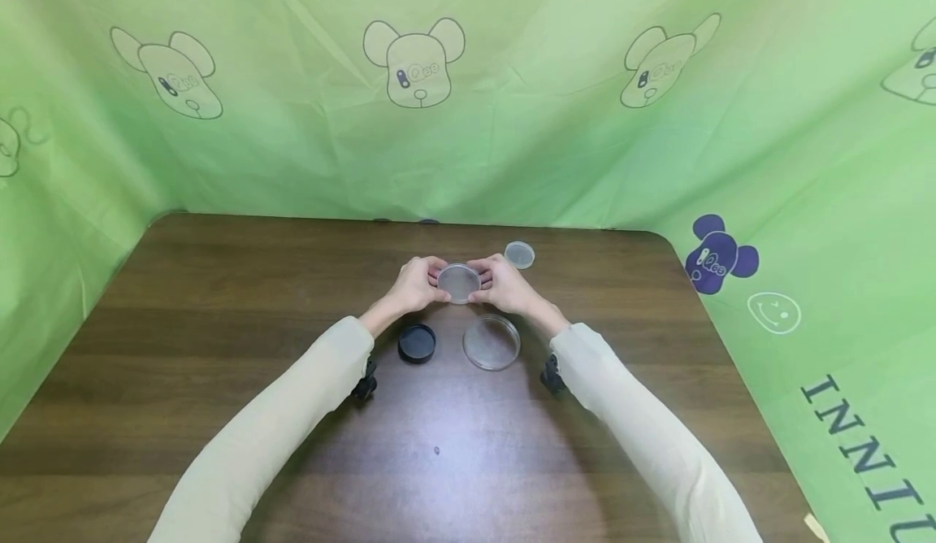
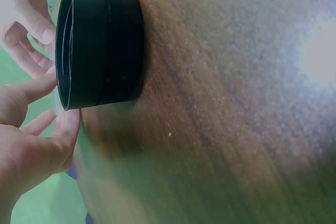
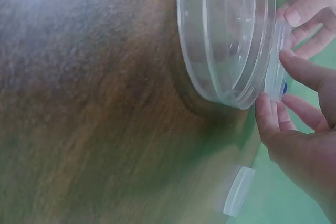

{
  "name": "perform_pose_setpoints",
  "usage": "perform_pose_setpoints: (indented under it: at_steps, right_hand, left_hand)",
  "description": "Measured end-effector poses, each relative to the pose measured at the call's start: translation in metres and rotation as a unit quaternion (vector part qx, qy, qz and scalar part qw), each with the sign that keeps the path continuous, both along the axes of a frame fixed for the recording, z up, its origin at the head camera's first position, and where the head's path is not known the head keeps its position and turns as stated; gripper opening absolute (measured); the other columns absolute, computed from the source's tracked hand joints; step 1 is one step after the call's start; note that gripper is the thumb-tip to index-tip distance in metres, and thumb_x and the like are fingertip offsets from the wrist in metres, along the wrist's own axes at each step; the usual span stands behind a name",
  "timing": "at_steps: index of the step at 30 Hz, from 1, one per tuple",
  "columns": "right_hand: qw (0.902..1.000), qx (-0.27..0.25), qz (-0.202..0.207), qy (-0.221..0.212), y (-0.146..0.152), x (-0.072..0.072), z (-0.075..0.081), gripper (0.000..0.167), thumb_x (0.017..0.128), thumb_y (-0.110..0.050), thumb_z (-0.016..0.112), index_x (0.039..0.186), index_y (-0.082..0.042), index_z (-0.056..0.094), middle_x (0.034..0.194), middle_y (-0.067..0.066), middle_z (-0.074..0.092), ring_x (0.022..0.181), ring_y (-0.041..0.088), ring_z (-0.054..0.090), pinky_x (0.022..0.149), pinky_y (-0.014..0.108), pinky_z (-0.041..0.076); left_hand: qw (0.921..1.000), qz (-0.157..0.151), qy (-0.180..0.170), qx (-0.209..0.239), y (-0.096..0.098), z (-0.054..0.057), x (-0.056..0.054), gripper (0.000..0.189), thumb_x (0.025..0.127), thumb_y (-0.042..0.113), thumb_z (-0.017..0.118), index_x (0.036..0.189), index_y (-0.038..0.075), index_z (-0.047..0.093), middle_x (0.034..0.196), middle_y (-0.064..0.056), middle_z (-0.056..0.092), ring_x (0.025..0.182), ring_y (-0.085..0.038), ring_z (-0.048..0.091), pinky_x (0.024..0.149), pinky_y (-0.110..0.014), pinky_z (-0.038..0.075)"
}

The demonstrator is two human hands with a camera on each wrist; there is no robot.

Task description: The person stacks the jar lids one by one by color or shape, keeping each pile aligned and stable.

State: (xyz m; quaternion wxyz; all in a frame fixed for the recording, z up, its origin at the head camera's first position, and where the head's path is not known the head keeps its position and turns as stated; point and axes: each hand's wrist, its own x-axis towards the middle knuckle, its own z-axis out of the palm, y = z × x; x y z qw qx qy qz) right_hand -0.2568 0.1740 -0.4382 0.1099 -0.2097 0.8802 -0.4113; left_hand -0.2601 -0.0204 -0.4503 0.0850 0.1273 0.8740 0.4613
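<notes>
A small clear round dish (image 1: 459,283), like a petri dish, is held between both hands above the far half of the table. My left hand (image 1: 417,284) grips its left edge with thumb and fingers. On the opposite edge, my right hand (image 1: 506,284) does the same, and the right wrist view shows the fingertips pinching the thin rim of the dish (image 3: 276,61). Nearer to me stand a black round container (image 1: 417,343) on the left and a larger clear round dish (image 1: 491,343) on the right. In the left wrist view, the black container (image 2: 105,45) covers most of the held dish.
Another small clear dish (image 1: 519,254) lies beyond my right hand, close to the table's back edge. The brown wooden table (image 1: 219,307) is enclosed at the back and sides by a green printed cloth (image 1: 512,145).
</notes>
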Motion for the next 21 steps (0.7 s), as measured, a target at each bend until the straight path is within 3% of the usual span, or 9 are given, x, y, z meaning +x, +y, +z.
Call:
perform_pose_setpoints:
  at_steps: [8, 21]
  right_hand:
    - [0.9998, -0.015, -0.009, 0.002, -0.002, 0.005, 0.000, 0.063, 0.076, 0.011, 0.073, 0.132, 0.018, 0.044, 0.118, 0.031, 0.043, 0.099, 0.039, 0.060, 0.083, 0.030, 0.054]
    - [0.9953, -0.078, -0.055, -0.014, -0.005, 0.025, 0.006, 0.066, 0.075, 0.014, 0.073, 0.134, 0.013, 0.045, 0.116, 0.024, 0.037, 0.102, 0.039, 0.058, 0.083, 0.028, 0.054]
  left_hand:
    - [1.0000, -0.003, 0.002, 0.008, -0.004, 0.005, 0.004, 0.054, 0.071, -0.002, 0.082, 0.121, -0.004, 0.061, 0.101, -0.015, 0.066, 0.091, -0.025, 0.065, 0.081, -0.028, 0.052]
    - [0.9997, -0.002, -0.012, 0.023, -0.009, 0.024, 0.019, 0.056, 0.070, -0.006, 0.081, 0.122, -0.002, 0.060, 0.104, -0.016, 0.063, 0.094, -0.025, 0.064, 0.081, -0.029, 0.053]
